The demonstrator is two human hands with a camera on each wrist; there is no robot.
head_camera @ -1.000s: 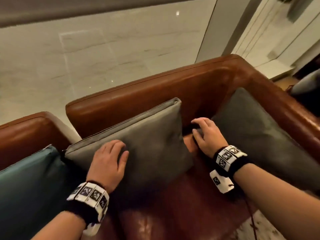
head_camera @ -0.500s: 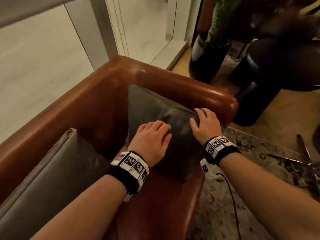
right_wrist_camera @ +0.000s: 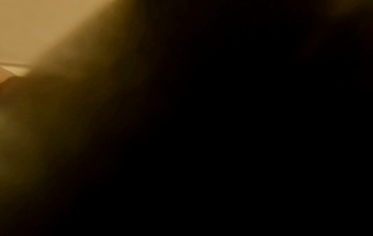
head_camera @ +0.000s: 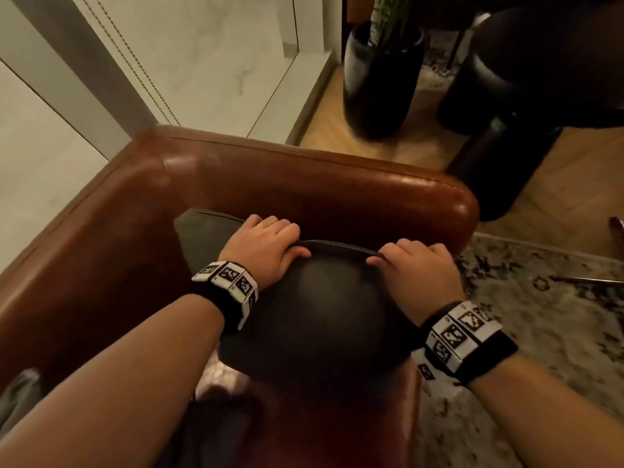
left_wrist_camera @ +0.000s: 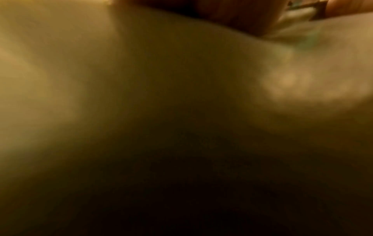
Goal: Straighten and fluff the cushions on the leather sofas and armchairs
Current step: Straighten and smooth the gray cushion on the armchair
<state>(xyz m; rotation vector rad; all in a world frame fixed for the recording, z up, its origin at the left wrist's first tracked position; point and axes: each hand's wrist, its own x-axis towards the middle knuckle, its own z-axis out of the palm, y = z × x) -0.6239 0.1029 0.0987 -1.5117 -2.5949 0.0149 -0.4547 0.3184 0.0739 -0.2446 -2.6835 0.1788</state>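
Cushion (head_camera: 320, 319) in dark grey stands at the right end of the brown leather sofa (head_camera: 304, 184), leaning toward the armrest, its lower edge on the seat. Both hands hold its top edge. The left hand (head_camera: 263, 248) lies over the upper left part, fingers curled over the far side and thumb on the near face, so the seam is pinched between them. The right hand (head_camera: 415, 268) does the same at the upper right corner, thumb in front and fingers folded over the back. The fingertips of both hands are hidden behind the cushion, so how deep they reach cannot be told. Between the two hands the top seam shows as a thin dark line. The cushion's upper left corner sticks out behind the left hand; its lower corners are lost in shadow or covered by the forearms.

A second grey cushion (head_camera: 17, 400) is only a sliver at the lower left, cut off by the picture's edge. Beyond the armrest a dark planter (head_camera: 378, 82) stands on wood floor, its plant cut off at the top, with a dark rounded piece of furniture (head_camera: 526, 96) beside it, too dim to identify. A patterned rug (head_camera: 540, 298) lies to the right.

The left wrist view is a blur of olive-brown; the right wrist view is almost wholly black.
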